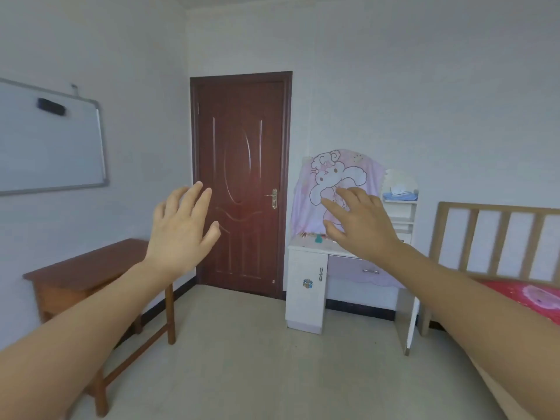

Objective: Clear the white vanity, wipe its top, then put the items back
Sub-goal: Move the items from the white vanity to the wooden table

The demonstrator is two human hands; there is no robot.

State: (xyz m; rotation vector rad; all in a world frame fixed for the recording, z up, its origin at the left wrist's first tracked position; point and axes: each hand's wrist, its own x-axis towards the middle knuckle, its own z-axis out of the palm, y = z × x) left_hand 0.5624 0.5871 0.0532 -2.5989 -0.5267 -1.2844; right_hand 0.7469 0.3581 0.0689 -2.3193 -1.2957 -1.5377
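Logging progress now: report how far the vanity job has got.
Nothing looks done: small items lie on the white vanity top. In hand: nothing, since the left hand and right hand are raised, open and empty. Clearing, wiping and putting back all remain.

Views: one view is supplied, taken by a wide-angle camera worn on the person's head.
Direction: the lens is faced forward and slightly down, with the dark reddish-brown panelled wooden door (241, 183) set near the frame's centre.
Distance: the white vanity with a lilac drawer (303, 304) is seen well away, right of the door, across pale floor.
Foreground: the left hand (181, 231) and right hand (360, 222) are seen nearest the lens, with forearms entering from the lower corners.
Edges: a metal-framed whiteboard (51, 140) and a brown wooden table (91, 265) are caught at the left, a pale slatted wooden headboard (497, 209) at the right.
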